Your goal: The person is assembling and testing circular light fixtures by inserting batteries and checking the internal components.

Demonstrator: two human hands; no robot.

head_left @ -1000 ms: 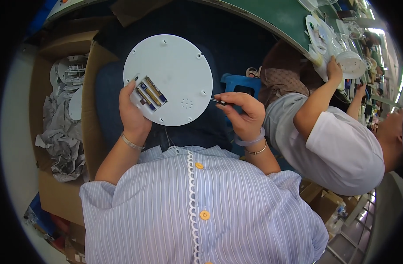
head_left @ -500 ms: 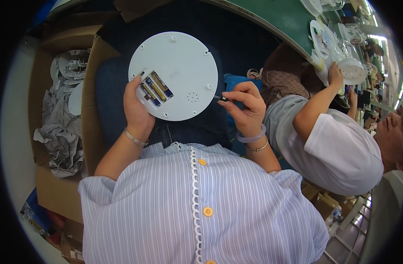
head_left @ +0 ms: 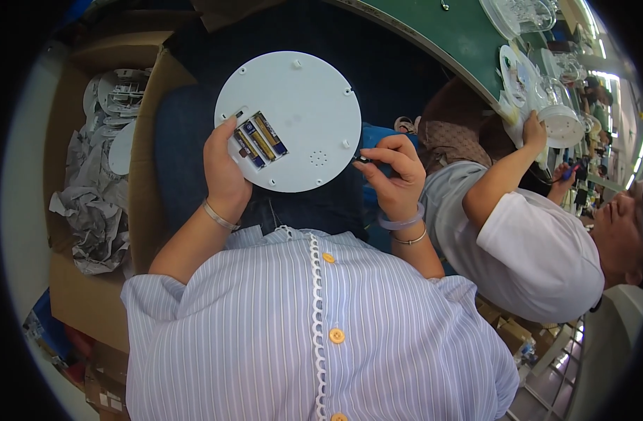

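My left hand [head_left: 225, 168] grips a round white plastic disc [head_left: 304, 98] by its left edge, with the thumb on the face turned up. Near that thumb, an uncovered battery compartment holds cylindrical batteries [head_left: 260, 140]. A cluster of small holes [head_left: 318, 158] and several small raised posts also mark the face. At the disc's right rim, my right hand [head_left: 397, 175] pinches a small black piece [head_left: 361, 159] between thumb and fingertips. It looks like a plug or switch on a short wire, but its kind is too small to make out. The disc's underside is hidden.
To my left stands an open cardboard box [head_left: 143, 126] with white round parts [head_left: 119, 95] and crumpled paper [head_left: 90, 210]. A green worktable [head_left: 434, 31] runs along the far right. Beside me a co-worker [head_left: 539, 238] handles clear and white parts there.
The disc and my left hand have shifted slightly right, bringing the rim nearer to my right fingertips. Less of the wire shows between them. My right hand still pinches the black piece.
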